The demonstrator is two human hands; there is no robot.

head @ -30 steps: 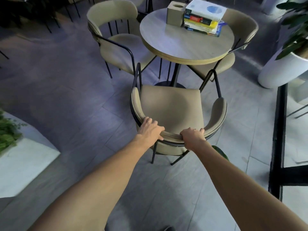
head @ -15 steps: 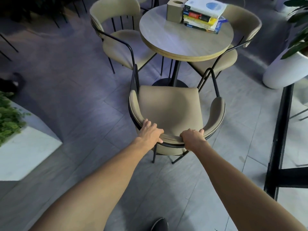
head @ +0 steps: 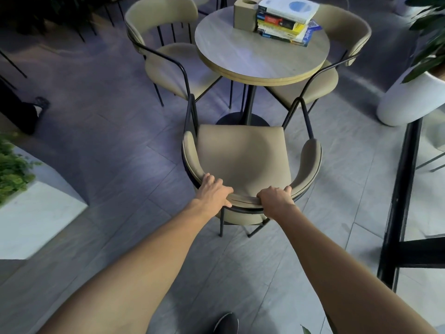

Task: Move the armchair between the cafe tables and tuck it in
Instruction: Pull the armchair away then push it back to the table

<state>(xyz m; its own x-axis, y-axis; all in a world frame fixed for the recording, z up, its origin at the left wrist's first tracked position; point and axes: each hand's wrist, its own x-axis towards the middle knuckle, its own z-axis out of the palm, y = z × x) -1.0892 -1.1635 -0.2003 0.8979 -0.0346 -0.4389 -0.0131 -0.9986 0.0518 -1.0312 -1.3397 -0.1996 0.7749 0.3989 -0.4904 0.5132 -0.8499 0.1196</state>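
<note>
I have both hands wrapped over the top edge of the armchair's curved backrest: the left hand on the left of the curve, fingers over the padded rim, and the right hand a little right of centre, closed down on it. That rim looks like the sensible place to hold; it is firm under a thin cushion, with a dark metal frame beneath it. I judge the chair fairly light but awkward, on thin metal legs that may scrape or catch on the tiled floor. The fabric should give decent friction. Both my arms reach forward nearly straight, wrists bent down over the backrest. The armchair stands facing the round table, its seat front near the table's base and not yet under the top, between two matching chairs.
</note>
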